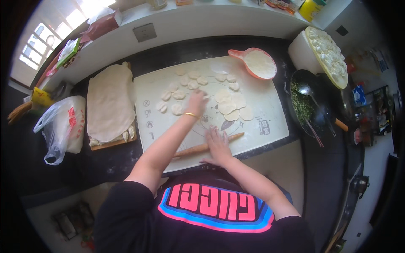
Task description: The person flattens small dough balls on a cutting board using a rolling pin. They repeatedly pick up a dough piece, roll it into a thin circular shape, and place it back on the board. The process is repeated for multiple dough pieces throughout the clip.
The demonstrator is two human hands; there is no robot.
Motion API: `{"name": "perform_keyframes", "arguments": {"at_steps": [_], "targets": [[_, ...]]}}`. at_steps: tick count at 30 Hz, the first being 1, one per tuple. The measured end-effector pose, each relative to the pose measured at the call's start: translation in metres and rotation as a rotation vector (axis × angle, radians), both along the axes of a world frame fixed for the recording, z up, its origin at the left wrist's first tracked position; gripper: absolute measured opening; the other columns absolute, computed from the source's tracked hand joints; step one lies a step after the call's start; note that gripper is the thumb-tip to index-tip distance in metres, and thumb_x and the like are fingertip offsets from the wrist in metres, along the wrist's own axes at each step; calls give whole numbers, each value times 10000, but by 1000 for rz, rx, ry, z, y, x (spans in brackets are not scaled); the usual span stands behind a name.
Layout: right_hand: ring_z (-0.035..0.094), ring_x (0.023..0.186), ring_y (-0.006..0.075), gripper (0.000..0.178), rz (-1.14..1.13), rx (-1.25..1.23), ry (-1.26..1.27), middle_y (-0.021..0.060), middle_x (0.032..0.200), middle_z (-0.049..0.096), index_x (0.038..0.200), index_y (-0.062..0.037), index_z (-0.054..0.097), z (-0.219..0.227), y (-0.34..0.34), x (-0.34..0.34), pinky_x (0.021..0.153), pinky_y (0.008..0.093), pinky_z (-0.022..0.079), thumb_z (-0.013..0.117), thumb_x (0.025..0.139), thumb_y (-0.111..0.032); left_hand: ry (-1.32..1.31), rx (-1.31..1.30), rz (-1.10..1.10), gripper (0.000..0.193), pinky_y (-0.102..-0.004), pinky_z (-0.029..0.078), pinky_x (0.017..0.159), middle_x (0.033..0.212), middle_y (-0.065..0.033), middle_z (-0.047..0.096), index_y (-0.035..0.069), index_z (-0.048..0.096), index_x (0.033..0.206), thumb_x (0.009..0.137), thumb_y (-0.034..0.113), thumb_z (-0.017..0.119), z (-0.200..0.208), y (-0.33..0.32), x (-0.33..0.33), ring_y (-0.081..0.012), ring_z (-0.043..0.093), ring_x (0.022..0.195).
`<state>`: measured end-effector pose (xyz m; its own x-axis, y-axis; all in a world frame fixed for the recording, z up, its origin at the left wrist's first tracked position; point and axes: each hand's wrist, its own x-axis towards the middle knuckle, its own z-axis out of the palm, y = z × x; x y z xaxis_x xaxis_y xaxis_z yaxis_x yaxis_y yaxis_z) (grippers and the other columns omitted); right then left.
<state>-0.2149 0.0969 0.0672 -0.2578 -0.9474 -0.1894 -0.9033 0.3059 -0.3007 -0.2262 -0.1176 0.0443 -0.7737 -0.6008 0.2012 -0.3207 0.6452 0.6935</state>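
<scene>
A pale mat (257,126) printed with small marks lies in front of me, with dough on it. My left hand (197,103), a gold bracelet on its wrist, reaches over the middle of the mat beside small flattened dough pieces (179,95). Its fingers are curled together; whatever they pinch is hidden. My right hand (218,145) lies flat across a wooden rolling pin (194,149) near the mat's front edge, fingers stretched forward and palm on the wood. Thin round dough wrappers (232,103) overlap to the right of my left hand.
A pink scoop of flour (259,64) stands at the mat's far right corner. Right of it are a dark pan of chopped greens (301,101) and a tray of dumplings (322,50). On the left, a dough sheet (110,101) covers a board beside a plastic bag (67,122).
</scene>
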Motion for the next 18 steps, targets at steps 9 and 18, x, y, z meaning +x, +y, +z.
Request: {"name": "perform_keyframes", "arguments": {"at_steps": [9, 18], "targets": [[117, 1403, 362, 1189, 45, -14, -12, 226, 1500, 128, 1434, 3, 157, -2, 0, -4, 1096, 569, 100, 740, 591, -600, -604, 113, 79, 310, -382, 496, 776, 906, -157, 630, 39, 638, 895, 658, 217, 729, 23, -28, 85, -341, 605, 856], [81, 1407, 370, 1255, -29, -59, 41, 251, 1502, 81, 1423, 77, 94, -11, 2, 3, 1107, 534, 97, 715, 597, -636, -337, 463, -44, 233, -346, 497, 715, 824, -166, 654, 12, 663, 848, 695, 184, 694, -1, 38, 95, -286, 626, 769]]}}
